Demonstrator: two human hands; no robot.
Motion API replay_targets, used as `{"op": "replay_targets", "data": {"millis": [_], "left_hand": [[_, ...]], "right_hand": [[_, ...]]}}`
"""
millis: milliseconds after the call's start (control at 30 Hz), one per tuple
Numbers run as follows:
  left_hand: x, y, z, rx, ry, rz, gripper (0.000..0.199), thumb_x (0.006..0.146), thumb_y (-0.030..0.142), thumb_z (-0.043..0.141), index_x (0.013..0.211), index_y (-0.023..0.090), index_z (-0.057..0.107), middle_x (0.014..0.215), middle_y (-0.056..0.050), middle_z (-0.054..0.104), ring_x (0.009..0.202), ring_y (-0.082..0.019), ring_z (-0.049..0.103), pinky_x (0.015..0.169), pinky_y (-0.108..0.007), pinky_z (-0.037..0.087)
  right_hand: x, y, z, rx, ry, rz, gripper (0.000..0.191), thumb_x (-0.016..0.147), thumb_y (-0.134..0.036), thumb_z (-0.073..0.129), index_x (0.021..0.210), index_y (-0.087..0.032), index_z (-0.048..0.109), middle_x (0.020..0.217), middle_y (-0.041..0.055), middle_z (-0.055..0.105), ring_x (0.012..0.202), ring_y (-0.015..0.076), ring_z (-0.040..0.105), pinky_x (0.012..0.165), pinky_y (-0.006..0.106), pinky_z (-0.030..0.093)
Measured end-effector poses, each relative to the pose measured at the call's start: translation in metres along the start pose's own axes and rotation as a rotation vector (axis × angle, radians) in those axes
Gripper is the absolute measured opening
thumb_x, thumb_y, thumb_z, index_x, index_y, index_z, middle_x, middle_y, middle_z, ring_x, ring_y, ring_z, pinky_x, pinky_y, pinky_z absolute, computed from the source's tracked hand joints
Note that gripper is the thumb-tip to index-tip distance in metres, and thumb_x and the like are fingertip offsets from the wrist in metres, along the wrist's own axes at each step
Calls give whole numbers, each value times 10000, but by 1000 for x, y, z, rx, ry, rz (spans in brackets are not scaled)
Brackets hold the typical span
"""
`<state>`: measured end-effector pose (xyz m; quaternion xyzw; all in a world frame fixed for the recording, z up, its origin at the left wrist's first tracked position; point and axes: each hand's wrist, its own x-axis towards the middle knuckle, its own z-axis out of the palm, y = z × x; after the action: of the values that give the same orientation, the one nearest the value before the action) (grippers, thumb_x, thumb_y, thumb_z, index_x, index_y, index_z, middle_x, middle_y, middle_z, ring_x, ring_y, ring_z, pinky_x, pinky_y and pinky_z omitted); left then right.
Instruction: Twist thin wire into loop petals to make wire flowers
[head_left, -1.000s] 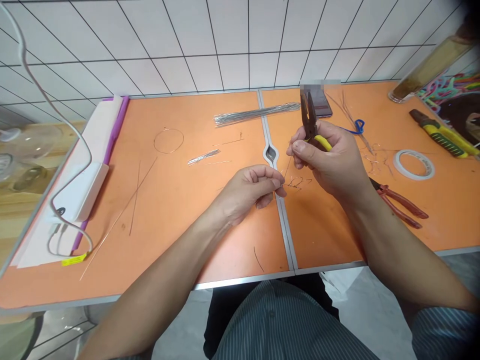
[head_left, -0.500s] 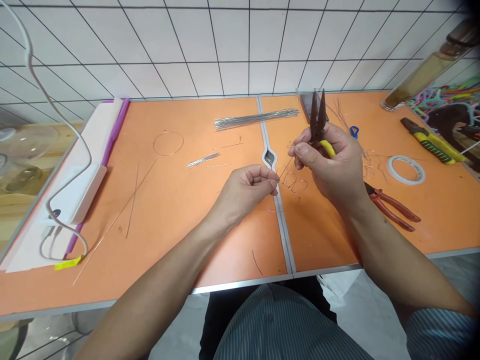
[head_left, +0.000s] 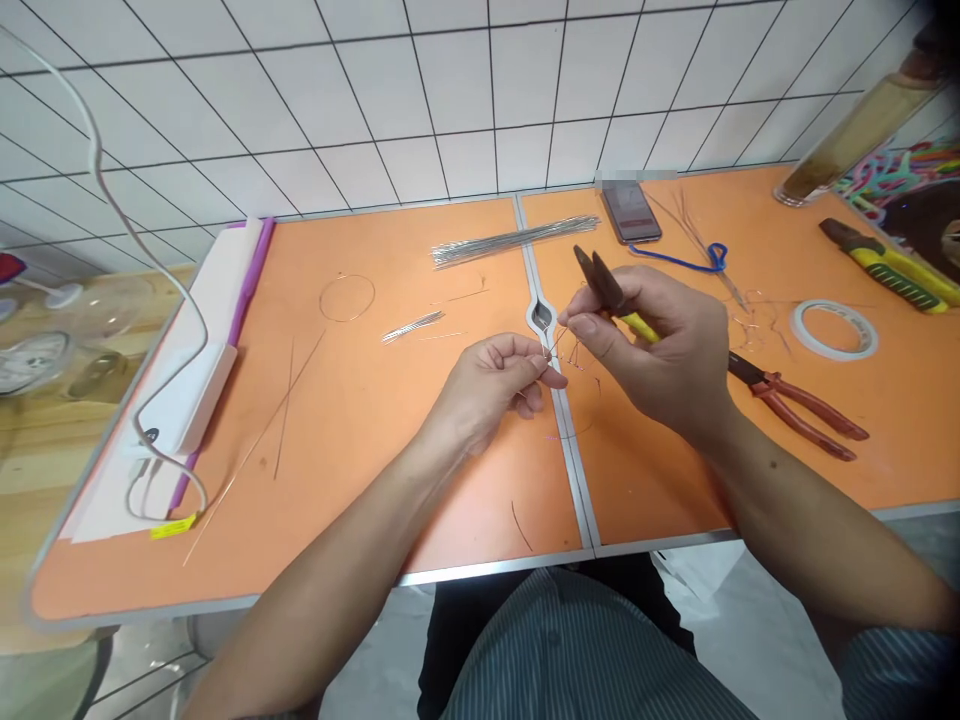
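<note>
My left hand [head_left: 487,390] pinches a thin bent wire [head_left: 556,350] between thumb and fingertips, above the seam of the orange table [head_left: 450,490]. My right hand [head_left: 660,350] grips needle-nose pliers [head_left: 598,282] with yellow handles, their dark jaws pointing up and left. The jaw tips stand a little above and beyond the wire, and I cannot tell whether they touch it. Loose wire bends [head_left: 577,352] lie on the table beneath my hands, partly hidden by them.
On the table lie a bundle of steel rods [head_left: 514,242], a wire ring [head_left: 346,298], a phone [head_left: 630,212], a blue cord [head_left: 679,260], red-handled pliers [head_left: 802,415], a tape roll [head_left: 834,330], a yellow-handled tool [head_left: 889,262] and a white box [head_left: 184,400] with a cable.
The pliers have tipped from nearly upright to leaning left, and my right hand has moved toward the wire in my left hand. The whole view has shifted slightly.
</note>
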<state>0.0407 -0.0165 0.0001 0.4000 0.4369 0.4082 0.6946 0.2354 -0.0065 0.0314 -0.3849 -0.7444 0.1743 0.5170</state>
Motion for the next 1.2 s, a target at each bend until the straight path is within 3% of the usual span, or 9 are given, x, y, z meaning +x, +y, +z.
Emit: {"op": "replay_targets", "data": {"millis": [200,467,733,1000,1200], "left_hand": [[-1,2,2,-135,112,59,104,907,198,765,940,159,675,915,-100,860,616,-134,755,614,-243,617],[-5,7,4,-190,196,142,144,923,203,743,1024,200,640,1060,-80,874,753,-164,827,751,-293,655],[-11,11,6,-134,223,203,153,950,234,752,1007,244,611,782,-49,820,1206,-299,814,805,-334,658],[-11,13,8,-134,241,222,124,956,171,729,1021,232,641,695,-37,766,1262,-300,791,820,-327,641],[-10,13,8,-60,271,256,152,937,90,665,967,239,663,586,31,654,1154,-262,825,910,-342,622]], "right_hand": [[-2,-1,3,-109,59,-90,133,1001,-168,735,986,-293,775,926,-1,807,850,210,756,793,383,610],[-6,5,5,-94,159,-71,187,986,-159,764,1045,-332,800,963,1,822,915,258,801,896,472,652],[-10,7,9,-6,148,-96,148,974,-177,785,1019,-314,819,968,28,835,913,267,804,875,492,666],[-8,7,13,-2,181,-152,90,952,-209,818,981,-294,810,924,35,830,875,273,812,848,495,678],[-11,10,11,-10,127,-189,130,963,-228,808,1034,-337,816,942,37,838,881,286,819,814,498,680]]}}
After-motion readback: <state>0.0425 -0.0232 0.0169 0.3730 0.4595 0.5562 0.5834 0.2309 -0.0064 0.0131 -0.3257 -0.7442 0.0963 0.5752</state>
